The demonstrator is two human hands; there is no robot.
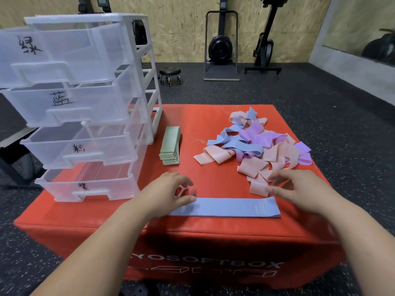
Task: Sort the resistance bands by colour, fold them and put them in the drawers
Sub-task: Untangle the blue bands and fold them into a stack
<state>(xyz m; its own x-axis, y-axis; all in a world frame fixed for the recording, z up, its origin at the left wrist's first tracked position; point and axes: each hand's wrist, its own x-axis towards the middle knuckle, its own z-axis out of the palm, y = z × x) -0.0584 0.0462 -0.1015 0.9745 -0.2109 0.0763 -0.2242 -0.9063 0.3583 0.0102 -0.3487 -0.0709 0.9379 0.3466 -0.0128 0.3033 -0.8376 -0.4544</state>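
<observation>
A blue band [226, 207] lies flat and stretched out near the front edge of the red soft box [119, 212]. My left hand [168, 191] rests at its left end, the thumb touching the band and the fingers curled above it. My right hand [299, 192] hovers over its right end with fingers spread, holding nothing. A loose pile of pink, blue and purple bands [263, 146] lies behind on the right. A neat stack of folded green bands [170, 146] sits beside the clear drawer unit [85, 103], whose drawers are pulled open.
The drawer unit has several labelled drawers, all looking empty. Behind the box stand a small black wheeled stool [170, 74] and black exercise machines [221, 45] against a wooden wall. Dark speckled rubber floor surrounds the box.
</observation>
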